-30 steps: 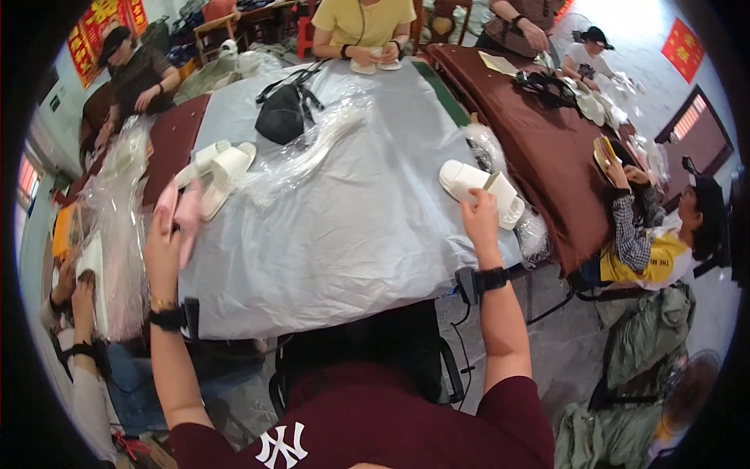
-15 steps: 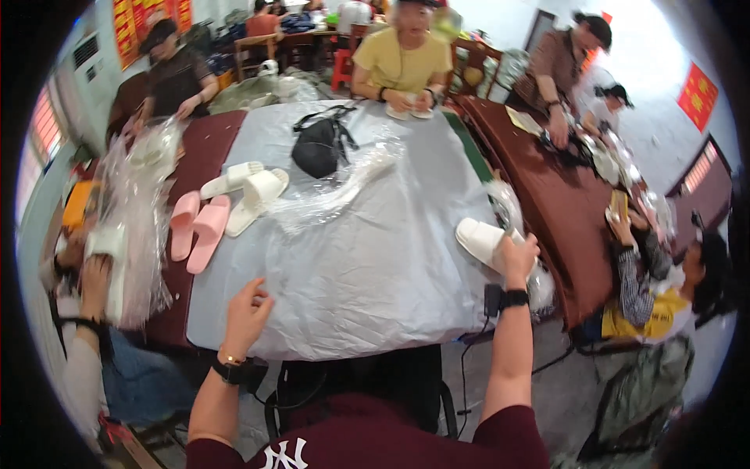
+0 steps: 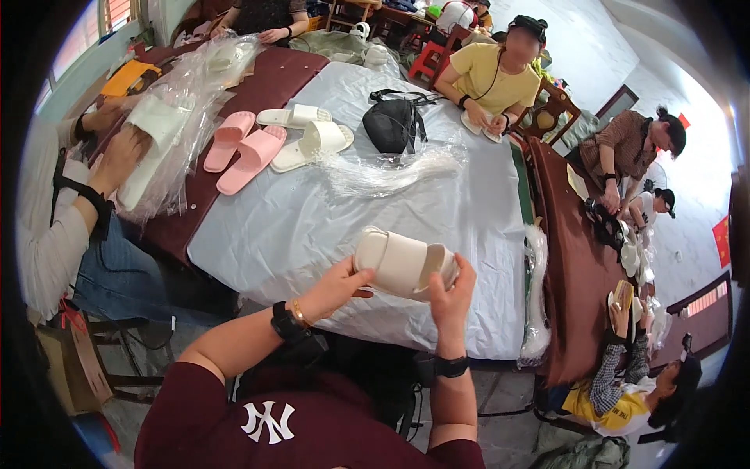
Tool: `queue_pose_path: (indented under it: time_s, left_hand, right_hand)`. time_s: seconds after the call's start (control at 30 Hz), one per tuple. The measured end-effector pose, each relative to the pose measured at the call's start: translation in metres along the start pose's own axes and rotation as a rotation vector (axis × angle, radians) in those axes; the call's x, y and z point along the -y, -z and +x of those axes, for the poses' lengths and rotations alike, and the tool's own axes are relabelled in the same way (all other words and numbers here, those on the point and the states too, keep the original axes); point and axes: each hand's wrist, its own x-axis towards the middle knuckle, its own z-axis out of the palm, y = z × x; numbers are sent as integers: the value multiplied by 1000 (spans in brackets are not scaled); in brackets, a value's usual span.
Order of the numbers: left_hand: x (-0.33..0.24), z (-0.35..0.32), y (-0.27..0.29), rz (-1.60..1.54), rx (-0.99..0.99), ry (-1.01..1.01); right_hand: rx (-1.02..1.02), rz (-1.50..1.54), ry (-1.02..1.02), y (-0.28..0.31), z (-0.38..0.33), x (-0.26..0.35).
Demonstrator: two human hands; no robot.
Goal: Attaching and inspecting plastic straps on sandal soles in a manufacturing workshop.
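Above the near part of the table, both my hands hold a cream slide slipper (image 3: 400, 264). Its broad strap faces up toward me; whether a second slipper lies against it, I cannot tell. My left hand (image 3: 341, 289) is closed on the left end, thumb along the side and some fingers beneath. On the right end, my right hand (image 3: 453, 295) grips with the thumb in front and the fingers behind. Beyond them lies a bundle of clear plastic wrapping (image 3: 383, 173). To its left rest a pair of white slippers (image 3: 314, 144) and a pair of pink slippers (image 3: 251, 160).
A black bag (image 3: 393, 125) sits toward the far side of the grey-white sheet (image 3: 469, 313). At left, a co-worker's hand (image 3: 125, 160) is inside a pale green slipper (image 3: 156, 133) beside plastic bags. Clear plastic (image 3: 536, 297) lines the right edge. Other people work around the tables.
My right hand has brought the slipper from the right edge to the front middle. My left hand has moved over and taken hold of it too. The view has turned.
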Motion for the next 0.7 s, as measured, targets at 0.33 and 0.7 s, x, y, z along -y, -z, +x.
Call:
queue_pose_path:
  time_s: [0.33,0.7]
  left_hand:
    - [10,-8,27,106,-120,-116]
    - [-61,15,100,406,-205,-43]
  right_hand:
    - [16,-55,-49,-11,-18,-1]
    - [315,-77,230,52,21,2]
